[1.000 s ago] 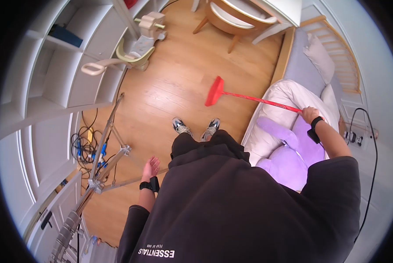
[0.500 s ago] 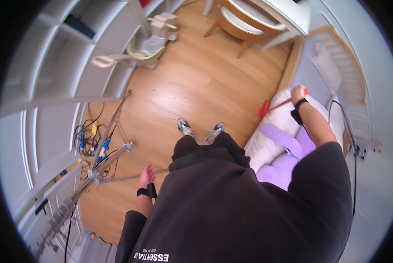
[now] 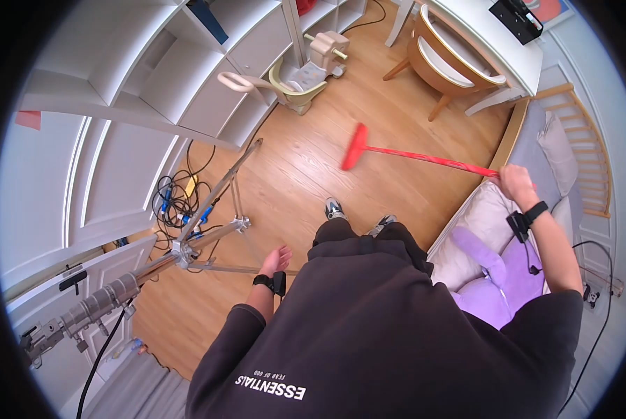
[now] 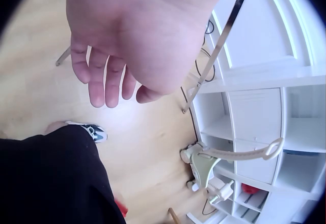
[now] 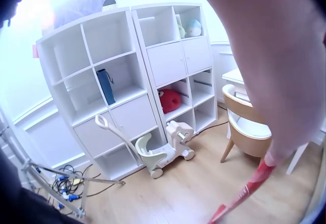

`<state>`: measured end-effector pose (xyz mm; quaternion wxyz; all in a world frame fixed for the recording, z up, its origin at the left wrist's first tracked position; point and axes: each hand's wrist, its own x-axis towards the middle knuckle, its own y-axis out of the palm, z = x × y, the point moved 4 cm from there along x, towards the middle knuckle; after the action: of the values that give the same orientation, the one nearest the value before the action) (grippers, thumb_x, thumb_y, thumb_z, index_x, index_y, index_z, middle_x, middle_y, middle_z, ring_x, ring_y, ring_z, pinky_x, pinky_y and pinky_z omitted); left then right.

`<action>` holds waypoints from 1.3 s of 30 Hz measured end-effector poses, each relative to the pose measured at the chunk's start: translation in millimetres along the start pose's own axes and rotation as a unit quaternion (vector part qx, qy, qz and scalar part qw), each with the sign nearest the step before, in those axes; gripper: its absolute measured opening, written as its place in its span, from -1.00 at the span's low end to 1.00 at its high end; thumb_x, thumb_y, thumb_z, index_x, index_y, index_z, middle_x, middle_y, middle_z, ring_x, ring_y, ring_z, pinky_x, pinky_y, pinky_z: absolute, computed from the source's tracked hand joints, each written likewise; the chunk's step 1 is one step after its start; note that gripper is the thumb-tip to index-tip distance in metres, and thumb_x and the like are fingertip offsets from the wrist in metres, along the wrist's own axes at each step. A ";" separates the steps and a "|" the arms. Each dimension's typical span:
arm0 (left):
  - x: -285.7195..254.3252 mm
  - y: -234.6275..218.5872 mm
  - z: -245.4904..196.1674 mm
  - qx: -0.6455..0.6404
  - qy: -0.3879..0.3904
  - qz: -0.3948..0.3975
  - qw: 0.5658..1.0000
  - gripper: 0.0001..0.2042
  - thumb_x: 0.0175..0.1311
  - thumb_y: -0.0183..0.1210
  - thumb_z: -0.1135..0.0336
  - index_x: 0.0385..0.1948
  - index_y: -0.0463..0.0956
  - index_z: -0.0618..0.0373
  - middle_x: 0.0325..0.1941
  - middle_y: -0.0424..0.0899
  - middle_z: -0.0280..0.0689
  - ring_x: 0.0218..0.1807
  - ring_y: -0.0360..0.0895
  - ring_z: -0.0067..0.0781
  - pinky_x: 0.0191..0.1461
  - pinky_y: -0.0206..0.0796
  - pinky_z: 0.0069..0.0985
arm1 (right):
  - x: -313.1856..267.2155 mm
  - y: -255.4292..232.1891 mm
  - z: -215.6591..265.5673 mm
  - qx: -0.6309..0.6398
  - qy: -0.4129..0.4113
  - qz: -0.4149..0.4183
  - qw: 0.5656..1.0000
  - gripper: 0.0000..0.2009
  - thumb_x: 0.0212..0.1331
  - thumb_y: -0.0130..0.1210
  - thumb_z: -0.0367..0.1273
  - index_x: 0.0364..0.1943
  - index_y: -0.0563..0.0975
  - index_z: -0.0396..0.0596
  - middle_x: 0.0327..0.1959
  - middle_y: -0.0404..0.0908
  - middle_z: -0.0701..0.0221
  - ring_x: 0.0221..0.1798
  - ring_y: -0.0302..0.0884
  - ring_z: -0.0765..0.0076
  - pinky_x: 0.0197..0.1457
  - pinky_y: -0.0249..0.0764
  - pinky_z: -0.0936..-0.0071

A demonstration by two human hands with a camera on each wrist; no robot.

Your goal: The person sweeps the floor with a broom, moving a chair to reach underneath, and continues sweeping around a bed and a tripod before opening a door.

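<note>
A red broom lies across the head view, its head [image 3: 355, 146] at the wooden floor and its handle [image 3: 432, 160] running right. My right hand [image 3: 517, 183] grips the handle's end beside the bed. In the right wrist view the red handle [image 5: 254, 181] comes out below the hand [image 5: 277, 81]. My left hand [image 3: 277, 260] hangs by the body and holds nothing. Its fingers hang loosely bent in the left wrist view, where the palm [image 4: 132, 30] faces the camera.
A metal tripod [image 3: 182, 253] and tangled cables [image 3: 177, 202] stand on the left. Ahead are a ride-on toy [image 3: 306, 73], white shelves [image 3: 208, 98] and a chair [image 3: 442, 63]. A purple plush [image 3: 495, 279] lies on the bed [image 3: 536, 146] at right.
Half a second ago the broom head was beside the bed; it has swung left over the floor, as a second ago. My right hand has lowered from its raised place. The head view has shifted.
</note>
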<state>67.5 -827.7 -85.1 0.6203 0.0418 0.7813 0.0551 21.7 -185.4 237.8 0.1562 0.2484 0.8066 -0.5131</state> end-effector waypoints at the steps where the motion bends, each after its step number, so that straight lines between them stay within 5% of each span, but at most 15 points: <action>1: -0.8 5.5 -7.5 -0.003 0.004 0.012 1.000 -0.67 0.27 -0.20 0.16 0.03 0.28 -0.02 -0.09 0.48 -0.42 -0.13 0.45 -0.56 -0.25 0.26 -0.65 | 4.9 3.5 14.8 0.030 0.003 0.008 1.000 -0.54 0.07 -0.06 0.01 -0.60 0.55 -0.13 -0.57 0.55 0.18 -0.41 0.54 0.09 -0.34 0.46 0.25; 9: -24.9 -8.7 -31.2 0.007 0.032 -0.001 0.999 -0.67 0.24 -0.15 0.13 0.01 0.30 -0.02 -0.06 0.46 -0.41 -0.11 0.44 -0.52 -0.26 0.26 -0.62 | 70.8 21.6 176.8 0.179 -0.067 0.029 0.981 -0.54 0.16 -0.18 -0.02 -0.49 0.58 -0.10 -0.48 0.58 0.19 -0.36 0.57 0.09 -0.32 0.48 0.23; 14: -51.8 -30.5 3.6 -0.040 0.041 -0.063 0.996 -0.65 0.20 -0.08 0.10 0.00 0.30 -0.03 -0.07 0.46 -0.42 -0.14 0.44 -0.53 -0.29 0.26 -0.62 | 100.4 38.9 279.3 0.182 -0.096 0.068 0.976 -0.81 0.04 0.00 -0.31 -0.31 0.59 0.02 -0.25 0.60 0.32 -0.18 0.56 0.25 -0.25 0.49 0.33; 18: -82.4 -28.7 50.8 -0.055 0.065 -0.079 0.993 -0.67 0.20 -0.08 0.11 -0.03 0.32 -0.02 -0.09 0.48 -0.43 -0.20 0.46 -0.57 -0.29 0.26 -0.62 | 73.8 67.9 293.1 0.164 -0.014 0.222 0.961 -0.76 0.06 -0.01 -0.35 -0.16 0.56 0.13 -0.13 0.56 0.41 -0.06 0.51 0.24 -0.18 0.49 0.30; 22: -104.2 -19.0 116.4 -0.053 0.041 -0.116 0.991 -0.67 0.20 -0.08 0.12 -0.03 0.32 -0.02 -0.09 0.47 -0.44 -0.19 0.45 -0.57 -0.27 0.26 -0.61 | 33.9 128.5 257.0 0.176 -0.024 0.192 0.965 -0.77 0.08 -0.03 -0.34 -0.17 0.56 0.10 -0.13 0.56 0.42 -0.05 0.51 0.29 -0.17 0.50 0.33; 27: -116.8 -2.9 171.6 -0.054 0.033 -0.102 0.993 -0.66 0.22 -0.12 0.13 0.00 0.30 -0.02 -0.05 0.45 -0.42 -0.16 0.45 -0.54 -0.27 0.27 -0.59 | -26.9 225.8 133.2 0.180 -0.062 0.098 0.977 -0.74 0.09 -0.06 -0.18 -0.37 0.60 0.01 -0.31 0.61 0.35 -0.21 0.56 0.22 -0.23 0.48 0.30; 34: -76.3 -7.1 212.3 -0.036 0.030 -0.106 0.993 -0.67 0.24 -0.16 0.14 0.00 0.28 0.00 -0.06 0.46 -0.40 -0.19 0.46 -0.54 -0.37 0.29 -0.63 | -156.8 238.6 -49.2 0.039 0.014 0.160 0.986 -0.69 0.06 -0.04 -0.11 -0.39 0.59 -0.02 -0.42 0.60 0.29 -0.27 0.56 0.19 -0.23 0.46 0.30; 39: -52.4 18.2 190.0 -0.045 0.037 -0.077 0.995 -0.68 0.24 -0.17 0.15 -0.02 0.29 0.00 -0.07 0.47 -0.41 -0.21 0.47 -0.56 -0.37 0.28 -0.63 | -203.4 219.9 -80.0 -0.015 0.062 0.239 0.969 -0.79 -0.02 0.02 -0.26 -0.35 0.61 0.01 -0.31 0.60 0.27 -0.20 0.55 0.21 -0.19 0.46 0.32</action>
<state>264.4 -810.2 -74.7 0.5944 -0.0489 0.8015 0.0434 313.6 -84.9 209.9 0.2274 0.4634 0.7393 -0.4325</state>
